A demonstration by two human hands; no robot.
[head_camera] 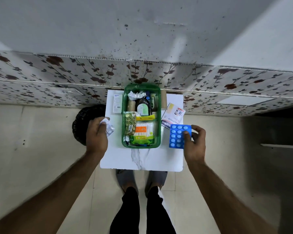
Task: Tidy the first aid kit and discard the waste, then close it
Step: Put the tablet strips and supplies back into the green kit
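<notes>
The green first aid box (123, 129) stands open in the middle of a small white table (140, 159). It holds a cotton swab pack (145, 132), a strip of yellow tablets (130, 123), a dark bottle (142, 105), bandage rolls and crumpled foil. My left hand (96, 134) hovers left of the box, shut on a crumpled silver blister strip (109, 129). My right hand (194, 142), right of the box, grips a blue strip of tablets (177, 135) by its right edge.
A black woven bin (82, 122) stands on the floor left of the table, under my left hand. A white medicine carton (117, 103) lies left of the box. A plaster packet (172, 115) and a brown roll (163, 100) lie to its right. A floral-tiled ledge runs behind.
</notes>
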